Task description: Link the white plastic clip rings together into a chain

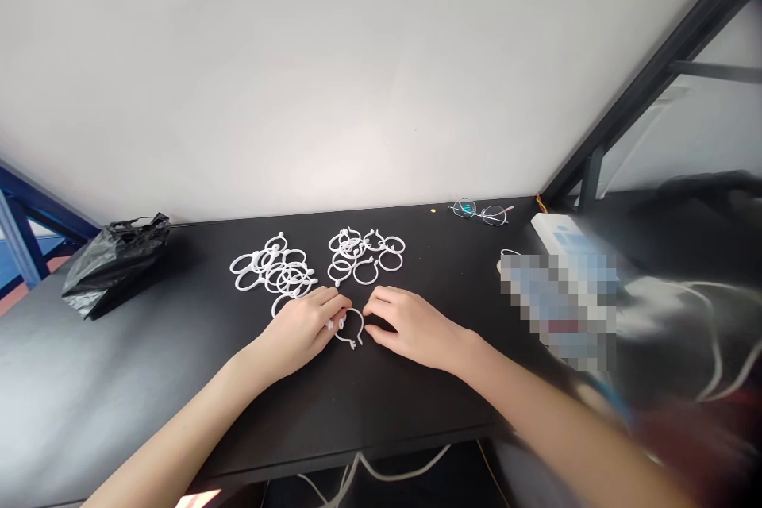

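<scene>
One white plastic ring [351, 329], unclipped at its lower end, lies on the black table [178, 365] between my hands. My left hand [303, 327] pinches the ring's left side with curled fingers. My right hand [410, 327] rests on the table just right of the ring, fingers curled and close to it, and I cannot see whether they touch it. Behind my hands lie two piles of white rings, a left pile [274, 270] and a right pile [364, 254].
A crumpled black plastic bag [116, 262] sits at the far left. Spectacles [481, 212] lie near the wall at the back right. A white box [559, 242] and white cables [708, 333] crowd the right side. More cables [381, 472] hang below the front edge.
</scene>
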`<control>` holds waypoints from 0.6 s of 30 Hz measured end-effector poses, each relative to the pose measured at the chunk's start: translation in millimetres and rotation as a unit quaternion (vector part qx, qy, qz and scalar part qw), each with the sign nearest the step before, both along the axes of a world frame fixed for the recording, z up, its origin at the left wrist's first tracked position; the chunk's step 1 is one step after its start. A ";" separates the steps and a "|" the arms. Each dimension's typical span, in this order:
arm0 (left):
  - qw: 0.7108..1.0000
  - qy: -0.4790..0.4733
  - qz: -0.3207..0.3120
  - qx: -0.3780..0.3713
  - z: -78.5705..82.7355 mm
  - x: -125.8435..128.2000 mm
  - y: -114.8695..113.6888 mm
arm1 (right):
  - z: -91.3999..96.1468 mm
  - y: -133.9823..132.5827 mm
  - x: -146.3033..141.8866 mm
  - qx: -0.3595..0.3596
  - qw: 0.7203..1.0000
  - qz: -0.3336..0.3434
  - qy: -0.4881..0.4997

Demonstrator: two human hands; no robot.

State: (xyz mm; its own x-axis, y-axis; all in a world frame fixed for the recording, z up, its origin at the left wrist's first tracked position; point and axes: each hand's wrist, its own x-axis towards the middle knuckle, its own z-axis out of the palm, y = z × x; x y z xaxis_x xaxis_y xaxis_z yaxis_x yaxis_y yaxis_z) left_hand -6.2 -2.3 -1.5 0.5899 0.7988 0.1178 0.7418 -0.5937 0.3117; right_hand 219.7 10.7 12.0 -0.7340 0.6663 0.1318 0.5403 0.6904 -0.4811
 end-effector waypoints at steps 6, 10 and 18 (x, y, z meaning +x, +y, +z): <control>1.000 -0.001 -0.007 0.014 0.1 0.4 -0.2 | 0.0 2.2 0.4 -0.006 1.000 -0.006 0.012; 1.000 -0.002 -0.013 0.018 1.1 0.7 -1.3 | -1.2 3.0 0.2 -0.005 1.000 -0.009 0.020; 0.999 -0.012 -0.031 0.022 -0.4 2.0 -2.9 | -4.4 2.7 -1.4 0.001 0.999 -0.005 0.032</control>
